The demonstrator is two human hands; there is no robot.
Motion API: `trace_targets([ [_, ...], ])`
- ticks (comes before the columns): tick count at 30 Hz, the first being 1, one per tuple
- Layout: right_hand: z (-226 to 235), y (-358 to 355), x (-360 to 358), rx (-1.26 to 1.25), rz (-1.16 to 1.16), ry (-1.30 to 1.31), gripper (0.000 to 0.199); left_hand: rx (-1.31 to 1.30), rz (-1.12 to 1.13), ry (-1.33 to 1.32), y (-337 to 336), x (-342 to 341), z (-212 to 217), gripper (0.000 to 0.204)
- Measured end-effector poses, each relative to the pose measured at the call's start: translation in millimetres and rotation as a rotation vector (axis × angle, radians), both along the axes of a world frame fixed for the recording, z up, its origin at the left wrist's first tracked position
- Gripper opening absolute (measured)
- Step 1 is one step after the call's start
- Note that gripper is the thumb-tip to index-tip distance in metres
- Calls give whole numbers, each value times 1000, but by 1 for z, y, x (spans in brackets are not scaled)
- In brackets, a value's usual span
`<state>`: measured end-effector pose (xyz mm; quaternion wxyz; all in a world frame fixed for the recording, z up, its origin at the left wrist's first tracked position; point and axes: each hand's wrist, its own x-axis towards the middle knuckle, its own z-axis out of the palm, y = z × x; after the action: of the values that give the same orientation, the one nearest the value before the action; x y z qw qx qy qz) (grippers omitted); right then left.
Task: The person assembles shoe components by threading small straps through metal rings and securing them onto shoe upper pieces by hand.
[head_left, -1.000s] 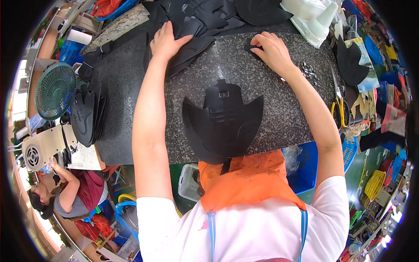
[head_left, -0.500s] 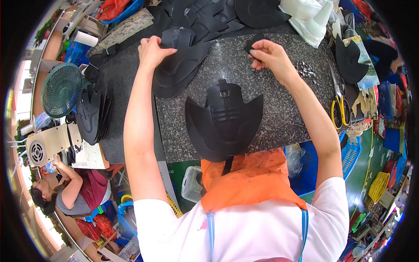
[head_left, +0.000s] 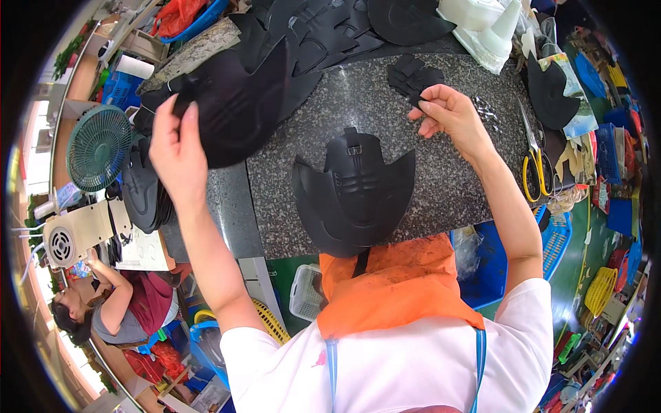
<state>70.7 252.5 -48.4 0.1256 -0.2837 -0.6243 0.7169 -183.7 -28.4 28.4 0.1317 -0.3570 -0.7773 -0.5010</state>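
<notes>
My left hand (head_left: pixel 177 151) is closed on the edge of a black shaped panel (head_left: pixel 237 103), lifted and tilted over the bench's left side and slightly blurred. Behind it, part of another black panel (head_left: pixel 299 93) lies on the bench. My right hand (head_left: pixel 454 120) pinches a small black strip (head_left: pixel 416 102) beside a little pile of black strips (head_left: pixel 411 72). Between my arms, a black panel (head_left: pixel 354 196) with pointed side wings and moulded ridges lies flat. A small metal buckle (head_left: pixel 354 149) sits near its narrow far end, and its near end reaches the bench edge.
Yellow-handled scissors (head_left: pixel 533 168) and small metal bits (head_left: pixel 486 113) lie on the speckled stone bench (head_left: pixel 454 186). More black panels (head_left: pixel 317 31) are heaped at the back, others (head_left: pixel 144 189) stacked left. A green fan (head_left: pixel 98 148) and a seated person (head_left: pixel 124 303) are farther left.
My left hand has lifted a black panel off the stack and moved left and nearer me. My right hand has drawn back from the strip pile, toward the right, uncovering it.
</notes>
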Motion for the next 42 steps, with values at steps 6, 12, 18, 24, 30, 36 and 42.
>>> trace_targets([
  [6,7,-1,2,27,-8,67,12,-78,15,64,3,2,-17,18],
  [12,18,-74,-38,896,442,187,13,-104,125,-79,4,-41,-70,17],
  [18,-33,-129,-136,1274,764,400,7,141,176,-426,-7,-62,-53,25],
  [24,-25,-115,-146,1036,770,401,12,433,-203,-133,-45,21,101,18],
  [30,17,-28,-72,249,126,116,14,-404,-436,-112,-2,104,40,20],
  [36,70,-60,-4,573,651,129,10,-261,-753,-1048,27,116,-67,15],
  [42,59,-64,-2,1005,664,178,12,-277,-856,-1173,35,126,-45,17],
])
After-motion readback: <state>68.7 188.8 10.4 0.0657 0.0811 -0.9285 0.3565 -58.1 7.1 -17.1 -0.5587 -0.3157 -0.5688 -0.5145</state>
